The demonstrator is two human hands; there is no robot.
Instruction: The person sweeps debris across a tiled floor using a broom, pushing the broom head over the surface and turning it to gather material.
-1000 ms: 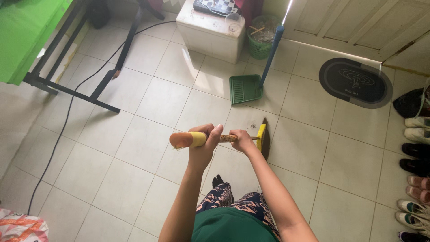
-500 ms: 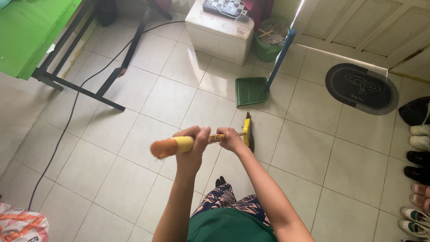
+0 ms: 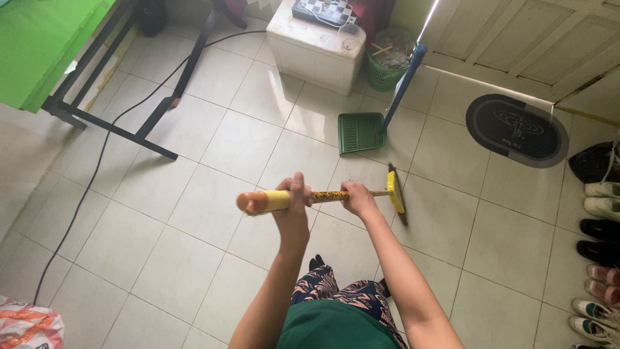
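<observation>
Down over pale floor tiles (image 3: 213,148), both arms stretched forward. Left hand (image 3: 292,208) wrapped tight round the upper end of the broom (image 3: 336,195), at the yellow sleeve just below the orange cap. Right hand (image 3: 357,199) closed round the patterned shaft further along, nearer the head. Long axis of the handle nearly level across the view, running from the orange tip on the left out to the yellow head with dark bristles on the right, bristles down on a tile. Right hand clearly the nearer to the bristle end; left hand at the far top as pivot.

Ahead and slightly beyond the bristles, well apart: a green dustpan (image 3: 360,132), mouth on the floor, its blue pole leaning up toward a green basket (image 3: 387,63) full of litter. Beside that, a white box (image 3: 315,46) with a chequered board on top. Dark oval mat (image 3: 516,130) by the door to the right, row of shoes (image 3: 600,226) along the right edge. Far left, a green surface (image 3: 45,45) on a black frame, black cable (image 3: 90,181) trailing over the tiles.
</observation>
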